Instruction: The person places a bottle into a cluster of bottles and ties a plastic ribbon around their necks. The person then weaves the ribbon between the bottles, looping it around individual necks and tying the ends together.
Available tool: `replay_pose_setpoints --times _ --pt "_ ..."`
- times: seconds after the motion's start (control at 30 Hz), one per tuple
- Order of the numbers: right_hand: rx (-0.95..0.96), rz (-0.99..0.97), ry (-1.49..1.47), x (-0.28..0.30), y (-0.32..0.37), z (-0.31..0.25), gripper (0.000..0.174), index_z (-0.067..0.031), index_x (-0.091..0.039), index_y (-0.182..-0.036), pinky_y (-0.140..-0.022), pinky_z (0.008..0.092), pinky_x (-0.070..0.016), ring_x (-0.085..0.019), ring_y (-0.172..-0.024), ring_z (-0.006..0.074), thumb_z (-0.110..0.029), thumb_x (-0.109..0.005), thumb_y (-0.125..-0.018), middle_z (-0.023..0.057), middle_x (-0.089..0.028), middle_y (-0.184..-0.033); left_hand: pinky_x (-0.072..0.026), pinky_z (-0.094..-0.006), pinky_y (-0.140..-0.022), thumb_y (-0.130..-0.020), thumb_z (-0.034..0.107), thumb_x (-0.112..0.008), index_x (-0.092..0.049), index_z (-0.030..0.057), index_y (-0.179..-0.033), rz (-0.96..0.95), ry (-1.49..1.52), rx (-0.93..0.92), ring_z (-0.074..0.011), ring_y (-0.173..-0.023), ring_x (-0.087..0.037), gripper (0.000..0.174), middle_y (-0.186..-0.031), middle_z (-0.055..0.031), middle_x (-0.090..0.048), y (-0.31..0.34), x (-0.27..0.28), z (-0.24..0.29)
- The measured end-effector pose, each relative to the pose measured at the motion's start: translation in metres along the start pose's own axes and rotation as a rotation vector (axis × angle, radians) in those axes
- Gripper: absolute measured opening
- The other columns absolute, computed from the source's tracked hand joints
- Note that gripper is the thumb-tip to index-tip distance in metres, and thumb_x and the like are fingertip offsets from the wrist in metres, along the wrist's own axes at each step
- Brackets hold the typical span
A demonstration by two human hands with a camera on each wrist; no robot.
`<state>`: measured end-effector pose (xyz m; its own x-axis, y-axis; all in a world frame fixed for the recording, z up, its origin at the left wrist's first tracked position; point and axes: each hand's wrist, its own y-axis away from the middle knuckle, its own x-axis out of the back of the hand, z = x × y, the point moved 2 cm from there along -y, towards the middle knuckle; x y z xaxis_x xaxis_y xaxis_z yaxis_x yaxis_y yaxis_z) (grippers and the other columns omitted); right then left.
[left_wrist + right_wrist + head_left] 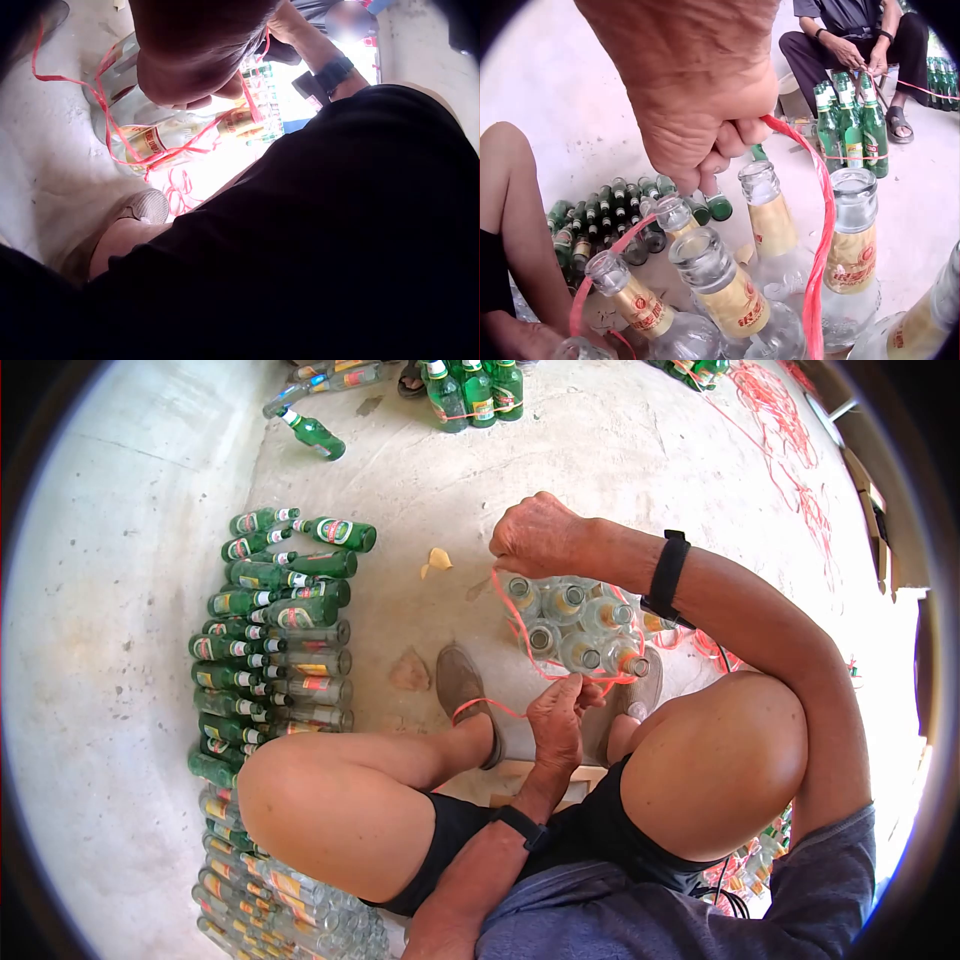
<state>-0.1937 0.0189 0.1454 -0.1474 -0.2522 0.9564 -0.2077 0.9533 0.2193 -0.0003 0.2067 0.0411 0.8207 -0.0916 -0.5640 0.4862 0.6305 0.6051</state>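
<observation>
A cluster of clear glass bottles (580, 615) with gold neck labels stands upright between the person's feet. Red plastic string (516, 622) loops around the group. Curled into a fist over the far left side of the bottles, the right hand (537, 536) grips the string, which runs down from it past the bottle necks (761, 187). At the near edge of the cluster, the left hand (560, 718) pinches the string between thumb and fingers, and a loose tail trails left over the shoe. Part of the left fingertips is hidden in the left wrist view.
Green bottles (225, 675) lie stacked along the left wall, with clear ones beneath. A tied bundle of green bottles (851, 124) stands near another seated person (847, 45), who handles string. Tangled red string (775, 420) lies at the far right.
</observation>
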Motion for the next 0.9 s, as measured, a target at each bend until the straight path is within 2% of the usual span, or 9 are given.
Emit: replay_pose_setpoints --times 0.23,0.33,0.43,0.53,0.63,0.67,0.77,0.8,0.9 --pt "-0.035 -0.046 -0.029 -0.005 -0.009 -0.006 0.021 -0.0080 -0.077 -0.080 -0.074 0.0504 -0.0602 -0.077 -0.087 0.0381 -0.028 -0.084 -0.081 0.0154 -0.077 -0.082 -0.0606 -0.0351 -0.076 -0.107 0.015 -0.065 -0.075 -0.0028 -0.103 0.038 0.034 0.012 -0.0192 -0.076 -0.072 0.021 -0.089 -0.0093 -0.076 -0.005 0.004 -0.004" --pt "-0.046 -0.051 0.012 -0.014 -0.019 0.001 0.025 -0.0088 -0.073 -0.075 -0.072 0.0542 -0.0569 -0.074 -0.081 0.0406 -0.031 -0.080 -0.083 0.0157 -0.073 -0.077 -0.0592 -0.0350 -0.075 -0.107 0.016 -0.065 -0.075 -0.0021 -0.101 0.050 0.027 0.008 -0.0191 -0.075 -0.071 0.022 -0.087 -0.0087 -0.075 -0.006 0.005 -0.004" --pt "-0.100 -0.081 0.027 -0.018 -0.024 0.005 0.024 -0.0086 -0.076 -0.078 -0.075 0.0531 -0.0575 -0.075 -0.086 0.0407 -0.032 -0.081 -0.084 0.0162 -0.074 -0.081 -0.0573 -0.0344 -0.075 -0.107 0.016 -0.064 -0.076 -0.0016 -0.101 0.069 -0.003 0.011 -0.0188 -0.075 -0.070 0.022 -0.086 -0.0083 -0.075 -0.007 0.004 -0.005" --pt "-0.149 -0.148 0.005 -0.010 -0.021 0.012 0.022 -0.0057 -0.079 -0.094 -0.082 0.0504 -0.0608 -0.078 -0.099 0.0350 -0.024 -0.083 -0.083 0.0136 -0.079 -0.095 -0.0558 -0.0337 -0.076 -0.107 0.016 -0.064 -0.076 -0.0014 -0.100 0.065 -0.033 0.001 -0.0181 -0.074 -0.070 0.022 -0.085 -0.0083 -0.075 -0.009 0.005 -0.004" --pt "-0.227 -0.163 -0.164 -0.001 -0.014 0.029 0.028 -0.0076 -0.079 -0.098 -0.083 0.0500 -0.0604 -0.077 -0.103 0.0333 -0.030 -0.085 -0.083 0.0115 -0.080 -0.099 -0.0553 -0.0332 -0.075 -0.106 0.017 -0.064 -0.076 -0.0014 -0.099 0.063 -0.062 -0.015 -0.0173 -0.073 -0.069 0.023 -0.085 -0.0084 -0.076 -0.009 0.004 -0.002" --pt "-0.221 -0.103 -0.250 -0.009 -0.014 0.042 0.028 -0.0078 -0.079 -0.088 -0.078 0.0504 -0.0592 -0.077 -0.093 0.0321 -0.034 -0.085 -0.082 0.0096 -0.079 -0.090 -0.0553 -0.0330 -0.074 -0.106 0.017 -0.064 -0.076 -0.0015 -0.099 0.063 -0.074 -0.022 -0.0171 -0.072 -0.069 0.023 -0.084 -0.0084 -0.076 -0.009 0.003 -0.002" --pt "-0.215 -0.155 -0.348 -0.003 -0.011 0.054 0.032 -0.0050 -0.076 -0.075 -0.072 0.0494 -0.0567 -0.075 -0.080 0.0323 -0.035 -0.084 -0.082 0.0105 -0.075 -0.075 -0.0550 -0.0327 -0.073 -0.106 0.017 -0.065 -0.076 -0.0016 -0.098 0.079 -0.079 -0.034 -0.0168 -0.071 -0.069 0.023 -0.084 -0.0084 -0.076 -0.010 0.001 -0.002" --pt "-0.158 -0.098 -0.463 -0.010 -0.009 0.061 0.037 -0.0008 -0.071 -0.067 -0.063 0.0467 -0.0529 -0.067 -0.064 0.0291 -0.032 -0.082 -0.082 0.0115 -0.066 -0.061 -0.0550 -0.0326 -0.072 -0.106 0.017 -0.065 -0.076 -0.0017 -0.098 0.072 -0.077 -0.043 -0.0167 -0.072 -0.069 0.023 -0.083 -0.0083 -0.075 -0.010 0.001 -0.001" --pt "-0.232 -0.198 -0.564 -0.018 -0.009 0.075 0.032 0.0012 -0.073 -0.073 -0.060 0.0404 -0.0494 -0.060 -0.061 0.0179 -0.029 -0.081 -0.083 0.0093 -0.060 -0.058 -0.0549 -0.0323 -0.071 -0.106 0.017 -0.065 -0.077 -0.0019 -0.099 0.056 -0.081 -0.063 -0.0166 -0.072 -0.069 0.023 -0.083 -0.0083 -0.075 -0.012 0.004 -0.003"
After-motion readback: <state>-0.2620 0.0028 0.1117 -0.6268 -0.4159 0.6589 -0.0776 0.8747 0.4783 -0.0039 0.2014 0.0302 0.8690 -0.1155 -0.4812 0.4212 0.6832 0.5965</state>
